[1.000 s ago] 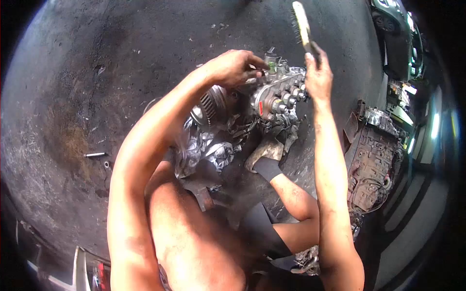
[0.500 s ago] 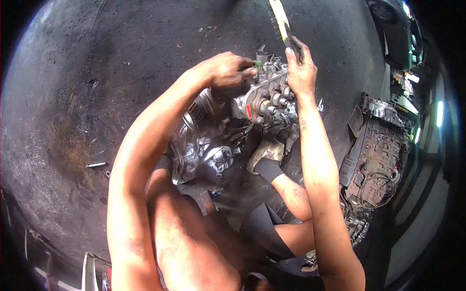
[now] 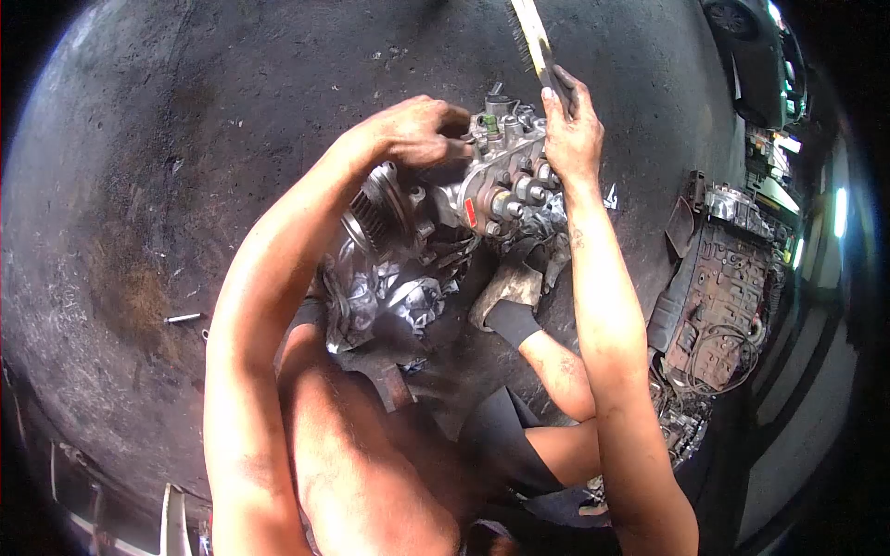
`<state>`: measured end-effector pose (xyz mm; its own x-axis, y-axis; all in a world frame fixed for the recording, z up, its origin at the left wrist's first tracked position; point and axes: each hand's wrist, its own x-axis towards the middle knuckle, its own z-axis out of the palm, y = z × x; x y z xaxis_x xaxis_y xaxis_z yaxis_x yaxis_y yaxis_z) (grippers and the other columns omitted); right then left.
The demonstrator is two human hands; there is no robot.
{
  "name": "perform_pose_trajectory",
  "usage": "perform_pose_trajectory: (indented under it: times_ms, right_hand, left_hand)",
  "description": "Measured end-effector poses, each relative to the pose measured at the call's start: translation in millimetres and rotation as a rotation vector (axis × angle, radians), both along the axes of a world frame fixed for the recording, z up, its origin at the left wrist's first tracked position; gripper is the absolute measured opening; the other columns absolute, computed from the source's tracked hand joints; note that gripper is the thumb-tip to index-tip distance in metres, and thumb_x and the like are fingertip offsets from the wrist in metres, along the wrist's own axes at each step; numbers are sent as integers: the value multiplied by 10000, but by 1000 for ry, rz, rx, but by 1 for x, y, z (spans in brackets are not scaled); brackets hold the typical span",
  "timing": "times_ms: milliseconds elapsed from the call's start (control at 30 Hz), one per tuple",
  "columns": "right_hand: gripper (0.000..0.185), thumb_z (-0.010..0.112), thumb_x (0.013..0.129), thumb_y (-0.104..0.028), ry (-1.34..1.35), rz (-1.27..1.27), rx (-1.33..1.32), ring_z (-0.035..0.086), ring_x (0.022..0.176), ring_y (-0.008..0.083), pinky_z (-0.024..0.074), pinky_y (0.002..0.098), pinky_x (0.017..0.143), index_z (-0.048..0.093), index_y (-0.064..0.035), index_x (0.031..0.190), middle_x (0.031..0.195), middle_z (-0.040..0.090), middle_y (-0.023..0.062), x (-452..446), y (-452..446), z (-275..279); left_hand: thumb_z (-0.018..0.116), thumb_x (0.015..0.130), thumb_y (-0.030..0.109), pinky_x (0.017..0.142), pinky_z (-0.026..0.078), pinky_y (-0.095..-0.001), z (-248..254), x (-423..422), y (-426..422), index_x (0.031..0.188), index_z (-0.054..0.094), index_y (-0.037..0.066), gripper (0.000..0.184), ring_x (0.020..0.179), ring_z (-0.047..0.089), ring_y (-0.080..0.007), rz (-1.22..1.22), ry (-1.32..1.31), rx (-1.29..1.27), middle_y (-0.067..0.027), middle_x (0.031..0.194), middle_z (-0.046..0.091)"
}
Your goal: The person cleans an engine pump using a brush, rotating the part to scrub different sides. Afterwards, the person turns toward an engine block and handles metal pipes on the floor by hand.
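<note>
A metal fuel injection pump (image 3: 505, 176) with bolts, round fittings, a green connector and a red label sits on the floor in front of me. My left hand (image 3: 426, 132) is at the pump's upper left side, fingers bent and thumb apart from them; nothing shows between them. Whether the fingertips touch the housing I cannot tell. My right hand (image 3: 575, 134) grips the dark handle end of a yellow-and-black wire brush (image 3: 533, 42), held upright above the pump's right side with its bristles facing left. A toothed metal gear (image 3: 371, 218) lies left of the pump, below my left wrist.
Crumpled silvery plastic (image 3: 413, 301) lies below the pump, near my shoe (image 3: 508, 289). A small metal pin (image 3: 184, 318) rests on the dark floor at left. At right are a large engine block (image 3: 714, 310) with cables and a parked car (image 3: 756, 60).
My left hand has moved slightly left, away from the green connector, and its fingers have parted. My right hand keeps its hold on the wire brush, nearly still.
</note>
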<state>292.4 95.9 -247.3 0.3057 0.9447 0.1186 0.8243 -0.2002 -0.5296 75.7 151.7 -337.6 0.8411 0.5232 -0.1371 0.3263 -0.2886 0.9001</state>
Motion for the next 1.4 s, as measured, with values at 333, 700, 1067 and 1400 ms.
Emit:
perform_pose_trajectory:
  times_ms: [333,700,1067,1400]
  right_hand:
    - [353,648,960,-233,16,-3,26,701,1022,225,537,376,877,599,-120,1291,1099,723,152,0,0,-1]
    - [353,640,961,-243,-23,-36,16,725,951,252,557,392,810,597,-143,1297,999,739,147,-2,-2,3]
    - [345,635,961,-222,27,-23,85,745,776,197,574,351,685,594,-118,1288,862,741,126,2,-2,-1]
    - [348,648,951,-213,-48,-1,142,742,871,238,565,362,755,598,-104,1277,916,746,139,5,-1,-4]
  left_hand:
    - [406,892,773,1000,500,-461,35,2,13,1327,619,118,815,1134,647,-349,7,273,-169,-210,1119,702]
    - [567,970,429,906,503,-389,18,87,41,1295,613,22,523,965,672,-256,-158,18,-187,-186,1201,679]
    - [381,990,631,922,495,-469,27,98,46,1016,740,18,711,1146,621,-339,-241,223,-150,-217,1141,690]
    - [432,989,534,875,519,-464,6,107,49,1102,692,-15,618,956,681,-365,-262,168,-121,-205,1047,707]
